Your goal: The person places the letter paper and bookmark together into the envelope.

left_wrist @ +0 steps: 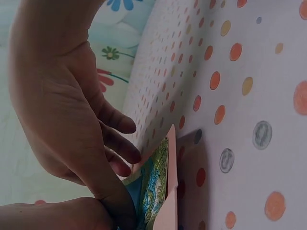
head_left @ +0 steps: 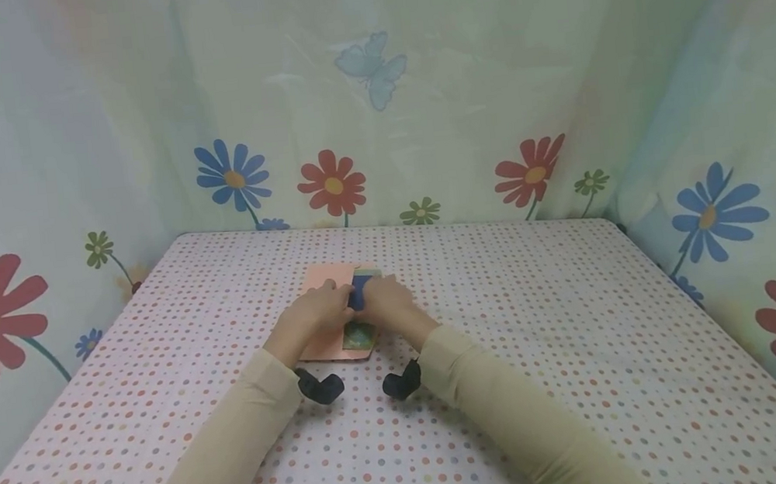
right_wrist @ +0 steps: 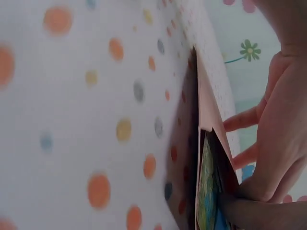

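A flat pink folder [head_left: 328,349] lies on the table, its cover slightly raised in the right wrist view. Along its right side shows a green and gold patterned piece [head_left: 358,336], with a flat blue piece [head_left: 359,290] on it. My left hand [head_left: 320,311] grips the pink cover near its inner edge, fingertips on top. With thumb and finger my right hand [head_left: 387,302] pinches the blue piece; its other fingers [left_wrist: 120,141] stick out loosely in the left wrist view. The hands meet over the middle of the folder, hiding part of the blue piece.
A dotted cloth [head_left: 544,336] covers the table. Behind it and at both sides hang flowered curtains [head_left: 458,95]. Black wrist mounts [head_left: 321,389] sit under both sleeves, close over the cloth.
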The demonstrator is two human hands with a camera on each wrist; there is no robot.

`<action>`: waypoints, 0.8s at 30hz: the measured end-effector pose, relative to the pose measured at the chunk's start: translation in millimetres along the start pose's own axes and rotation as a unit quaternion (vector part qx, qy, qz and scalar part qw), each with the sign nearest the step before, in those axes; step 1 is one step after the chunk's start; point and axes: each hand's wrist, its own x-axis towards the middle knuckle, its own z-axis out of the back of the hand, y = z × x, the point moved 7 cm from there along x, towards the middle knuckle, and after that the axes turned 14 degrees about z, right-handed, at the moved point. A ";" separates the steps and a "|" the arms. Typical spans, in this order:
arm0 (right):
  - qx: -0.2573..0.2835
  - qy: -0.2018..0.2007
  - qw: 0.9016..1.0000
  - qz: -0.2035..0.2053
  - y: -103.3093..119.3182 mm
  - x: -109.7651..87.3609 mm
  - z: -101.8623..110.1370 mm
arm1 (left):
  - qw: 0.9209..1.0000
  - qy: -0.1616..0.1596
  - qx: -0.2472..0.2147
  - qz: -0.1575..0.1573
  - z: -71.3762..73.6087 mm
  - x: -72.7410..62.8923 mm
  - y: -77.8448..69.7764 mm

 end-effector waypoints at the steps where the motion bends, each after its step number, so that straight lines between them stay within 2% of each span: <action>1: 0.000 -0.001 1.000 -0.003 1.7 -0.9 0.5 | 1.000 -0.003 0.007 -0.002 0.8 -0.1 0.4; 6: -0.002 -0.006 1.000 -0.020 5.9 -2.8 1.8 | 1.000 0.005 0.009 -0.006 2.4 0.3 1.7; 9: 0.019 -0.004 0.999 -0.029 3.7 -2.0 -0.7 | 1.000 0.014 0.005 -0.006 1.8 2.1 1.5; 12: 0.065 -0.013 0.997 -0.038 -2.5 0.7 -5.6 | 1.000 0.013 0.016 -0.009 1.7 4.9 1.8; 15: 0.119 -0.041 0.991 -0.051 -13.5 2.1 -9.4 | 1.000 0.015 0.021 -0.012 0.7 6.4 1.6; 18: 0.181 -0.069 0.979 -0.061 -23.7 3.0 -10.4 | 1.000 0.014 0.019 -0.010 1.4 6.5 1.4; 20: 0.235 -0.076 0.967 -0.063 -27.7 3.6 -11.4 | 1.000 0.012 0.019 -0.007 2.6 6.3 1.8; 24: 0.365 -0.065 0.925 -0.079 -30.2 3.2 -14.5 | 1.000 0.014 0.014 -0.004 4.0 6.5 2.7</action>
